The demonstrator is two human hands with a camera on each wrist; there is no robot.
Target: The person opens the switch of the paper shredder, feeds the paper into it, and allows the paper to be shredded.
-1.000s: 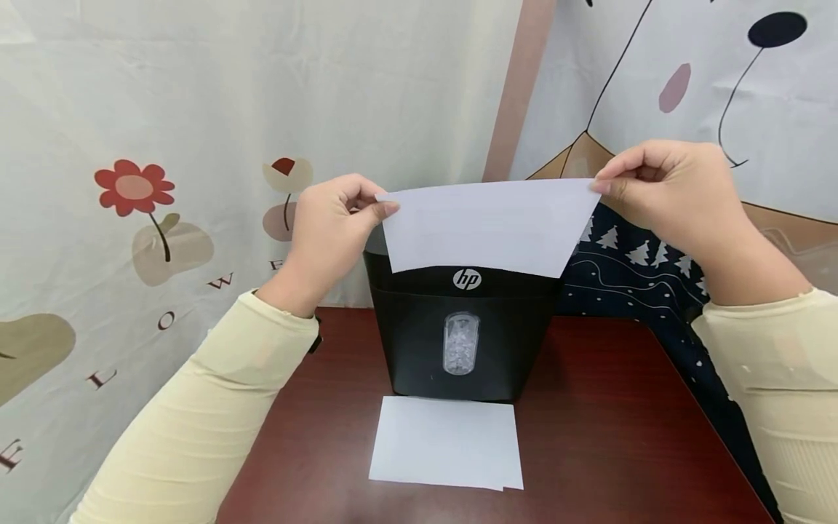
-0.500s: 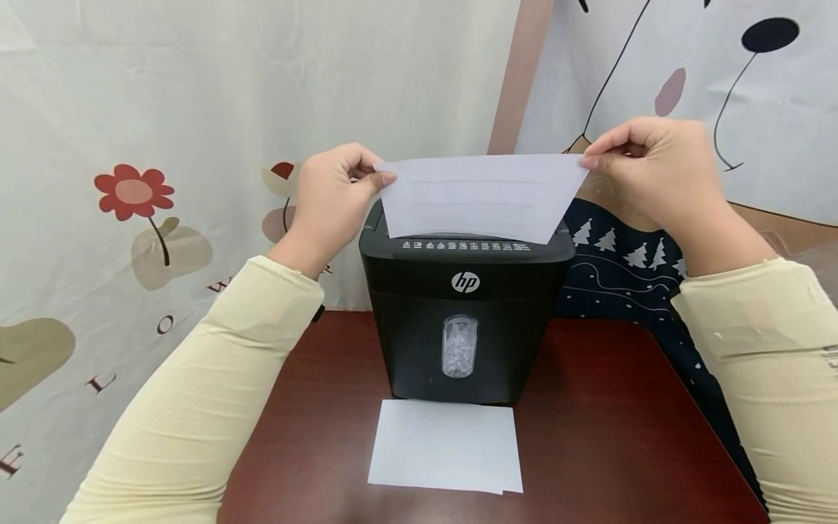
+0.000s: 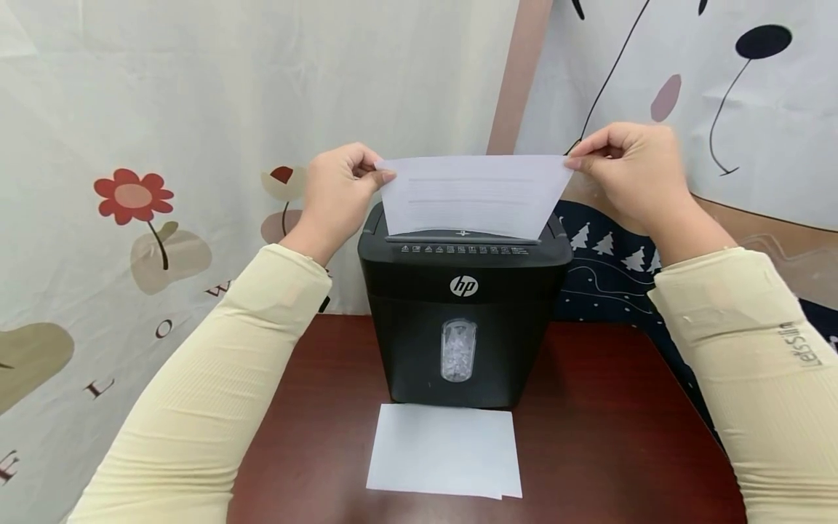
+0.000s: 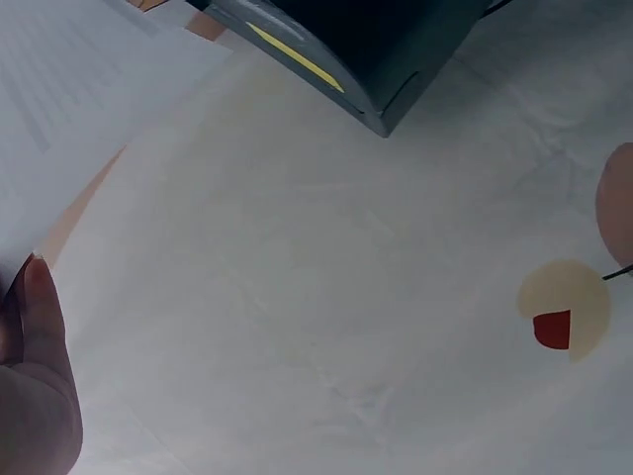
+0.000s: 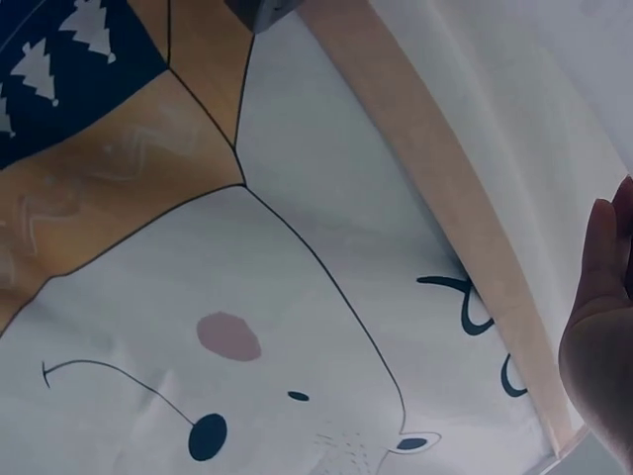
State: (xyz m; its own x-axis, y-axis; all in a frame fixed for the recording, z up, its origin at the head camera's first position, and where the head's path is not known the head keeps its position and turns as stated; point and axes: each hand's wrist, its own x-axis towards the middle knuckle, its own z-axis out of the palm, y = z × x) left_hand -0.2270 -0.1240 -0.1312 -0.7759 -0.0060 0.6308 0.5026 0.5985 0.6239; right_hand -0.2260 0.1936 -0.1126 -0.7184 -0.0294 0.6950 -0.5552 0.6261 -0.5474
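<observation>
At the left, the left hand [image 3: 340, 200] pinches the upper left corner of a white sheet [image 3: 474, 193] between thumb and fingers. Near the middle, loose papers [image 3: 444, 451] lie flat on the red-brown table [image 3: 602, 407], just before a black shredder [image 3: 465, 309] whose clear window [image 3: 458, 351] shows pale shreds. The white sheet, with faint lines across it, hangs at the shredder's top, just above its icon row [image 3: 465, 249]; its lower edge bows upward in the middle, and I cannot tell whether any of it sits in the slot. At the right, the right hand [image 3: 635, 171] pinches the opposite upper corner, so the paper is spread between both hands. To do this well, I would hold the corners level and draw them slightly apart to flatten that bow, so the edge meets the slot squarely. The fingers seem best left up at the corners, clear of the machine, with a light pinch ready to release, since a tight one could tear the paper.
</observation>
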